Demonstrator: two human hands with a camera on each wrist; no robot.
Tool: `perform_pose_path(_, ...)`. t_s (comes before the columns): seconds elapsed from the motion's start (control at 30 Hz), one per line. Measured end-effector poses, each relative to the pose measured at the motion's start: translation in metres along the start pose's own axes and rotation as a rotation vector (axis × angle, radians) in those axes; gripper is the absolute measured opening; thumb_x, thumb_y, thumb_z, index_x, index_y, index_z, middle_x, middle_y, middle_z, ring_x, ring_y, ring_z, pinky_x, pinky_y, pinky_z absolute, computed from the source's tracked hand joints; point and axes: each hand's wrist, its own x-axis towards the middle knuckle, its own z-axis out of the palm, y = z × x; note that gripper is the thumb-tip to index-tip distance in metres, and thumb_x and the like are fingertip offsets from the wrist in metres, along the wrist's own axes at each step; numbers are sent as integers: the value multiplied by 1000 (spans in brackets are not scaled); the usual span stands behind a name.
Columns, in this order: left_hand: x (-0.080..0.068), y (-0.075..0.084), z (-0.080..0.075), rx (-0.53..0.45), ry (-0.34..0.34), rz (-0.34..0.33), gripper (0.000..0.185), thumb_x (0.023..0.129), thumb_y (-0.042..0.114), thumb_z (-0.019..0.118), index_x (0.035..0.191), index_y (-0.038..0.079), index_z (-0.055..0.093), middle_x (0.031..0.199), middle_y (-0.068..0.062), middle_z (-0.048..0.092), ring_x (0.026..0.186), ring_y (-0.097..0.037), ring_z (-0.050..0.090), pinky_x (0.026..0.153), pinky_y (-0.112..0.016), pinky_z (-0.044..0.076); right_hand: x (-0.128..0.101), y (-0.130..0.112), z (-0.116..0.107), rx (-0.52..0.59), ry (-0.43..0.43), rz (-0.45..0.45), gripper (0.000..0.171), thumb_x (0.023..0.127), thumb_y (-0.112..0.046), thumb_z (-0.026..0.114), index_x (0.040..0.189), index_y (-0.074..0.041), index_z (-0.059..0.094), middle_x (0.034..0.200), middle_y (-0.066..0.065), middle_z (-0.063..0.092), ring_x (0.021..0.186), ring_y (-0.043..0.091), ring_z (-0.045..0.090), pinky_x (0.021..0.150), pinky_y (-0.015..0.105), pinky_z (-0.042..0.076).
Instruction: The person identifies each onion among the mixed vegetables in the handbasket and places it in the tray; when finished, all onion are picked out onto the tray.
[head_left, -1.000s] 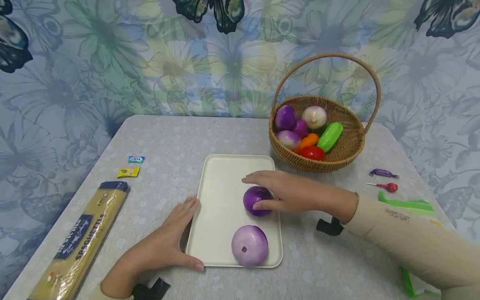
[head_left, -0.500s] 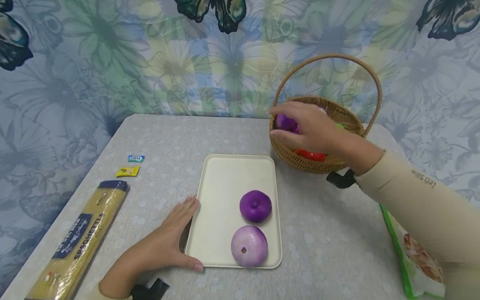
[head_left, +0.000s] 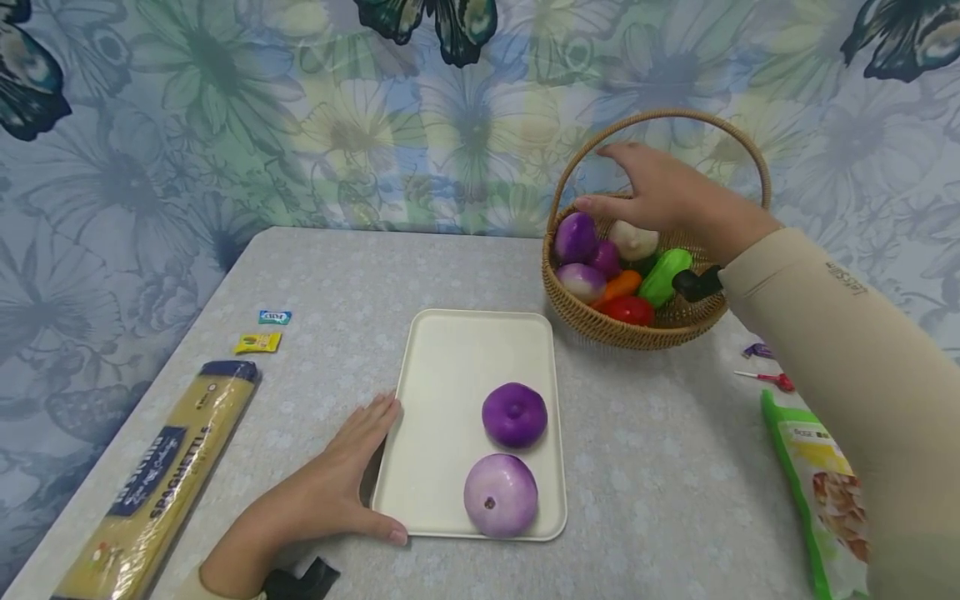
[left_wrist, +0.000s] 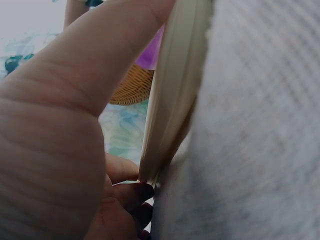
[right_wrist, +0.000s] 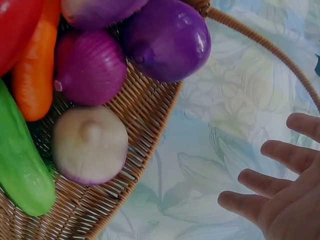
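Note:
My left hand [head_left: 341,475] rests at the left edge of a cream tray [head_left: 442,367], fingers along its side and thumb at the near corner. On the tray sit a dark purple round vegetable [head_left: 514,415] and a pale purple one [head_left: 501,496]. My right hand [head_left: 663,187] is spread over the back of a wicker basket [head_left: 637,333], under its handle, holding nothing. Nearest below it is a white-and-purple turnip [right_wrist: 90,145]. Beside that lie a red onion [right_wrist: 90,67], a glossy dark purple vegetable [right_wrist: 167,40], an orange carrot [right_wrist: 37,70] and a green cucumber [right_wrist: 22,155].
A red tomato [head_left: 628,311] lies at the basket's front. A spaghetti pack [head_left: 161,475] and two small wrapped sweets, yellow [head_left: 258,342] and blue [head_left: 275,317], are on the left. A green-edged bag [head_left: 821,500] and a red lollipop [head_left: 783,382] lie right, partly behind my sleeve.
My right hand let go of the dark purple vegetable on the tray, moved up to the basket, then further back over it. My left hand stayed at the tray.

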Motion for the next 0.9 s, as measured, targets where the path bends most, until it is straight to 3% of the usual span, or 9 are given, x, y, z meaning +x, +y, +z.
perform_pose_path(0.43,1,-1,1,-14,4,5,153,57,75,91,167,-1,17,173,-19,11,159,-37,6,128,-50,1,15,-1,12,-35,-14,-39,104,99,-69,56,167,0,17,168,26,23,153,48,22,123,64,20)
perform_pose_path(0.9,-1,1,-2,-15,0,-9,153,56,75,92,167,0,18,174,-17,11,159,-34,5,128,-42,-1,23,2,31,-17,-73,-29,107,97,-71,57,168,-2,16,170,26,19,155,46,16,125,60,15)
